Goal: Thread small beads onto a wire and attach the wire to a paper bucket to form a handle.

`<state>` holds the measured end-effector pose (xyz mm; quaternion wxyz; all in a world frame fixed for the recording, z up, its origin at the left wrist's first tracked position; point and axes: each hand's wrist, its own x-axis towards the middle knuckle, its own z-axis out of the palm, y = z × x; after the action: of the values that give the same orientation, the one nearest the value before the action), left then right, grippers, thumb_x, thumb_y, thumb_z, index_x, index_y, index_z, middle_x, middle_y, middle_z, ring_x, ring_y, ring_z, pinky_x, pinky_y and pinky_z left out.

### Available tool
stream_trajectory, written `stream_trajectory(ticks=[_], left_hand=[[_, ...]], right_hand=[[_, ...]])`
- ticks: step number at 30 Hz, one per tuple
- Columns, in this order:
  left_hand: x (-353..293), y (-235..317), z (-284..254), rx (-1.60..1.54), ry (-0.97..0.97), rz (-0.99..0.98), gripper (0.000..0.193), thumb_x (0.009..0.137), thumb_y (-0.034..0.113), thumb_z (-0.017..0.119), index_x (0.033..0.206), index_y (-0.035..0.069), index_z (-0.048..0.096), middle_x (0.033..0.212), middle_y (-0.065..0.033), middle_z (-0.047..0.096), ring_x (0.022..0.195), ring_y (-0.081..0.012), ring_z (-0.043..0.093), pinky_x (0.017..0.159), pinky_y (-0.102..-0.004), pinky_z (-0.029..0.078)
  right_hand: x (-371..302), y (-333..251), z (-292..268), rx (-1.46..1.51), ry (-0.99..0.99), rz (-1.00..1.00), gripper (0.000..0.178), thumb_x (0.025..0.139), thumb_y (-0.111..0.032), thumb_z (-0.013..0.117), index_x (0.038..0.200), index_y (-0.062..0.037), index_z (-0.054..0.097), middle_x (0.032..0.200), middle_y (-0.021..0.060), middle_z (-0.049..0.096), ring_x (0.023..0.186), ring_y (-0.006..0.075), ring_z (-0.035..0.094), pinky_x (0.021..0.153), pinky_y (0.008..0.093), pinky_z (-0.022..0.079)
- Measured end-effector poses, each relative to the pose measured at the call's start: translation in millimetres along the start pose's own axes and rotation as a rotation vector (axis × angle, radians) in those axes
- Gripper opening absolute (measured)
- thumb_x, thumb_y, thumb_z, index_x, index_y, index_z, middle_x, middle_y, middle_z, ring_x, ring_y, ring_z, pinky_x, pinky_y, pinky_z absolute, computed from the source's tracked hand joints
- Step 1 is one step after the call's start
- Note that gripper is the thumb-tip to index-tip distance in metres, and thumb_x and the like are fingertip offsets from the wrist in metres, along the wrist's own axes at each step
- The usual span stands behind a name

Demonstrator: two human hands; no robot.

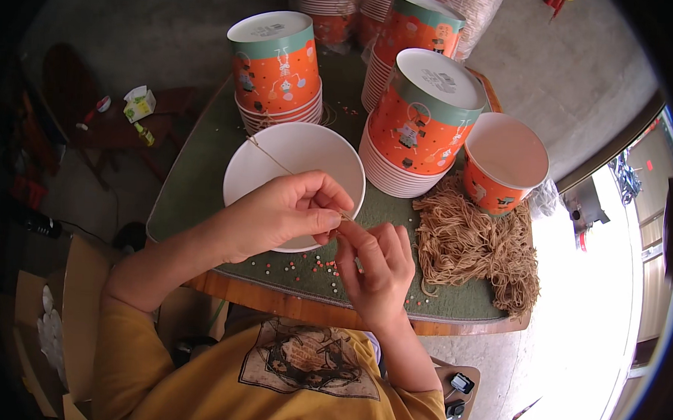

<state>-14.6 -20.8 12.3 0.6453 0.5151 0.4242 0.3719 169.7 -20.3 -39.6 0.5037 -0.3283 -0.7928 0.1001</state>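
In front of me, my left hand [295, 208] reaches over a white paper bucket [237, 168] whose open mouth faces up. Its thumb and forefinger are closed on a thin tan cord [270, 154], part of which stretches back across the bucket's rim. My right hand [379, 268] meets it at the bucket's right side, fingers curled and pinching the same cord; the exact spot between the fingertips is too small to make out. Small orange and white beads [323, 268] lie scattered on the green table cover below the hands. A heap of tan cord [470, 249] lies to the right.
Upside-down stacks of orange and green paper buckets [422, 131], [278, 76] stand behind. One upright bucket [507, 161] leans over the cord heap. The table's wooden edge [287, 305] runs close to my body. Cardboard boxes [77, 311] stand at lower left, a stool [168, 105] farther back.
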Motion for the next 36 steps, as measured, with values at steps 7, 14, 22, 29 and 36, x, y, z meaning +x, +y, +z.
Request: stream_trajectory(ticks=[7,14,22,29,36], left_hand=[[0.9,-0.8,-0.4,0.059,-0.007,0.078,0.016,0.094,-0.001,0.052,0.110,0.000,0.055,0.094,-0.0040,0.059,0.083,-0.0085,0.057,0.077,-0.0237,0.050],[-0.3,-2.6,-2.0,0.213,0.015,0.163,0.024,0.088,-0.007,0.050,0.111,0.001,0.054,0.097,-0.0018,0.057,0.090,-0.0072,0.054,0.083,-0.0234,0.048],[-2.0,-1.0,2.7,0.288,0.001,0.169,0.027,0.091,-0.005,0.050,0.117,0.001,0.050,0.100,-0.0019,0.054,0.093,-0.0057,0.054,0.085,-0.0234,0.047],[-6.7,0.8,7.8,0.747,0.106,0.407,0.028,0.086,-0.008,0.055,0.112,0.002,0.053,0.101,-0.0046,0.050,0.086,-0.0115,0.057,0.076,-0.0252,0.050],[-9.1,-6.0,8.8,0.877,0.166,0.546,0.021,0.082,-0.007,0.058,0.099,0.002,0.051,0.101,-0.0093,0.044,0.083,-0.0223,0.059,0.069,-0.0343,0.050]], right_hand=[[0.4,4.2,-0.4,-0.126,-0.035,-0.103,0.031,0.072,0.003,0.071,0.101,-0.0088,0.067,0.070,0.0025,0.050,0.060,0.0180,0.048,0.052,0.0299,0.040],[13.7,6.4,-20.1,1.031,-0.244,0.868,0.011,0.099,-0.013,0.052,0.105,-0.0048,0.054,0.071,-0.0022,0.053,0.052,0.0022,0.041,0.048,0.0186,0.033],[12.5,-1.8,-0.9,0.386,-0.193,0.484,0.009,0.090,-0.006,0.065,0.095,-0.0017,0.058,0.066,-0.0057,0.050,0.058,0.0003,0.039,0.052,0.0171,0.033],[11.3,-2.3,1.8,0.414,-0.131,0.471,0.010,0.088,-0.004,0.065,0.088,-0.0021,0.055,0.062,-0.0069,0.046,0.058,-0.0006,0.037,0.051,0.0169,0.032],[6.5,-2.7,2.7,0.360,-0.137,0.439,0.014,0.084,-0.006,0.069,0.091,-0.0052,0.057,0.057,0.0015,0.047,0.048,0.0071,0.043,0.047,0.0230,0.039]])
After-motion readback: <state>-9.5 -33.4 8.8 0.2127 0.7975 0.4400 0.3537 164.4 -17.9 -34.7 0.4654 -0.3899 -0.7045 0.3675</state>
